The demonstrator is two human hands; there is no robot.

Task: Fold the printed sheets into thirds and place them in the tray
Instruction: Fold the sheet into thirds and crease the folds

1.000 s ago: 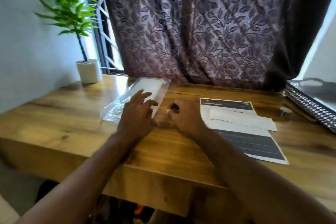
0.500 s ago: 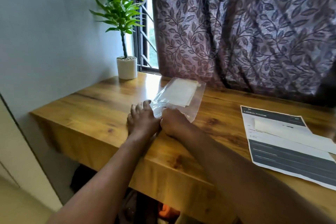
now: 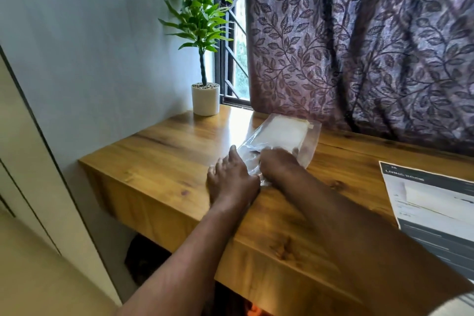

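Observation:
A clear plastic sleeve (image 3: 305, 141) with white folded paper inside lies on the wooden desk (image 3: 164, 156) near the curtain. My left hand (image 3: 230, 182) sits at the sleeve's near left corner, its fingers bent down onto the plastic edge. My right hand (image 3: 279, 164) is right beside it at the sleeve's near end, with its fingertips hidden in the crumpled plastic. A printed sheet (image 3: 436, 233) with dark bands lies flat at the right edge, and a folded white sheet (image 3: 441, 200) rests on top of it. No tray is in view.
A potted green plant (image 3: 205, 97) in a white pot stands at the desk's back left corner by the window. A leaf-patterned curtain (image 3: 359, 46) hangs behind the desk. The desk's left edge drops off beside a pale wall.
The view has swung left, so the printed sheets now sit at the right edge. Both hands have closed in on the sleeve's near end; my left hand no longer lies flat on it.

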